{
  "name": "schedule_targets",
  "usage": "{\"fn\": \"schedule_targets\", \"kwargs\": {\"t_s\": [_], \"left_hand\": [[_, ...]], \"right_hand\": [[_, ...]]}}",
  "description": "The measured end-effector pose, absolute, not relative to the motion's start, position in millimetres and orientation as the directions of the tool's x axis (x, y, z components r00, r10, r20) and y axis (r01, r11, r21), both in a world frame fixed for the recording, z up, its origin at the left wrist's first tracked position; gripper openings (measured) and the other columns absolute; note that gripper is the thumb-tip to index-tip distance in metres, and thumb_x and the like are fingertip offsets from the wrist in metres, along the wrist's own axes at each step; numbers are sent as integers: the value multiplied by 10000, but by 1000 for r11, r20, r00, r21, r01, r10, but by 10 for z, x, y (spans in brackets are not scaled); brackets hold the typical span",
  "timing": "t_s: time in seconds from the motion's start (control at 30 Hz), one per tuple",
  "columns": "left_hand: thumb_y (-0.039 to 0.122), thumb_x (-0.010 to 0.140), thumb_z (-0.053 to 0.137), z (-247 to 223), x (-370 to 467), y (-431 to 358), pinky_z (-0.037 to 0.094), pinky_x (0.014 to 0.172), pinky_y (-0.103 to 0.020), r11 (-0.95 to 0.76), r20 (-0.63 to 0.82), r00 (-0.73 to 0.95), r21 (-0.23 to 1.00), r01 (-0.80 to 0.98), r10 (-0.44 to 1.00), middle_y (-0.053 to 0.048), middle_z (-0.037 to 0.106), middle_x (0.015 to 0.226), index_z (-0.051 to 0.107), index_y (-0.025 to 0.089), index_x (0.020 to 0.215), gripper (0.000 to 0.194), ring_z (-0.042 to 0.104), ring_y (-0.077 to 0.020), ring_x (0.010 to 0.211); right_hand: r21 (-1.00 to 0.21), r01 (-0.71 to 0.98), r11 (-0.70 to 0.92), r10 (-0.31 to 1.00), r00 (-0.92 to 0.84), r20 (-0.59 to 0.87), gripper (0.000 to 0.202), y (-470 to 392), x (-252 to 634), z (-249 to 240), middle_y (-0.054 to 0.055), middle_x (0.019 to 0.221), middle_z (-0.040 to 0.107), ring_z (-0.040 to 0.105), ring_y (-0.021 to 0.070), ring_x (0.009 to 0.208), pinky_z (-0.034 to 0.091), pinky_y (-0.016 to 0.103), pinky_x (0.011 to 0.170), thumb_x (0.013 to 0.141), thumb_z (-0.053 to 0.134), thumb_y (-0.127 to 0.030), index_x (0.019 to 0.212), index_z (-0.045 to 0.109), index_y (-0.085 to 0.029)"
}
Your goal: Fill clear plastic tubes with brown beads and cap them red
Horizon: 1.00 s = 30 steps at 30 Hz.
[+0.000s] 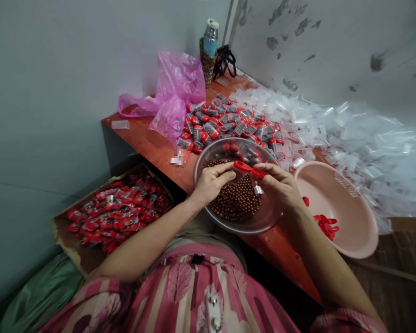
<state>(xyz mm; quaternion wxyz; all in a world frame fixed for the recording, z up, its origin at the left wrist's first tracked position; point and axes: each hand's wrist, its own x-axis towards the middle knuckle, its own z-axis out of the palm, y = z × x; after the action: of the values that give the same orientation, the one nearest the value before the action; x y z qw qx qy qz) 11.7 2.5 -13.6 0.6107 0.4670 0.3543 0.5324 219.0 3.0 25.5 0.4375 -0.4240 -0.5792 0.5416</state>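
Note:
My left hand [211,181] pinches a red plastic cap [241,166] between thumb and fingertips. Close beside it, my right hand [282,185] grips a second red plastic piece [258,173]; the two pieces nearly meet, and I cannot tell whether they are joined. Both hands are above a round bowl [272,212] with many small brown beads [234,203] in it. A small clear plastic piece [258,190] shows at the beads' right side. Beyond the bowl is a heap of clear containers with red ends and dark contents [229,120].
A pink basin [353,222] holds loose red pieces [327,226] at the right. Clear plastic cases [350,129] cover the back right. A cardboard box [64,236] of red packets [121,210] is low left. A pink bag [180,78] and a flask [211,39] stand behind on the orange table [138,138].

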Motion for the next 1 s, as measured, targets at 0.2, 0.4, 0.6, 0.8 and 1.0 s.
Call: {"fn": "schedule_targets", "kwargs": {"t_s": [0.2,0.4,0.6,0.8,1.0], "left_hand": [[230,803,682,-93,114,-36,497,1011,-369,-244,250,214,968,-52,944,-72,751,1091,775,212,1020,237,684,-227,1045],[185,833,644,-111,94,-47,443,1075,-372,-308,292,206,950,52,934,-66,696,1161,746,262,1104,300,613,-215,1163],[148,814,634,-102,96,-50,461,1051,-349,-310,294,186,949,63,937,-55,703,1142,758,253,1072,305,644,-197,1096],[206,855,629,-146,120,-4,389,1129,-392,-286,284,58,958,23,957,-33,685,1248,697,284,1188,349,559,-213,1258],[303,853,663,-227,118,49,444,1082,-373,-146,145,-18,972,-185,989,-68,666,1295,648,229,1240,394,603,-217,1222]], "right_hand": [[-970,-166,-176,921,-376,-103,456,100,2046,231,16,921,673,655,155,848,553,320,829,671,792,-572,943,676,-225],[-827,-202,-524,751,-567,-338,410,90,1876,225,56,919,703,672,205,892,576,433,866,701,775,-474,976,695,-179],[-835,-280,-474,835,-443,-326,288,64,1760,208,31,806,688,666,188,765,612,413,785,638,782,-372,827,695,-172],[-872,-196,-449,861,-356,-364,235,233,1711,256,43,866,709,669,196,819,593,369,775,757,703,-412,882,663,-217],[-991,137,-7,975,-221,-38,605,1267,1724,567,123,1084,651,647,236,1012,577,399,808,862,423,-728,1133,554,-203]]}}
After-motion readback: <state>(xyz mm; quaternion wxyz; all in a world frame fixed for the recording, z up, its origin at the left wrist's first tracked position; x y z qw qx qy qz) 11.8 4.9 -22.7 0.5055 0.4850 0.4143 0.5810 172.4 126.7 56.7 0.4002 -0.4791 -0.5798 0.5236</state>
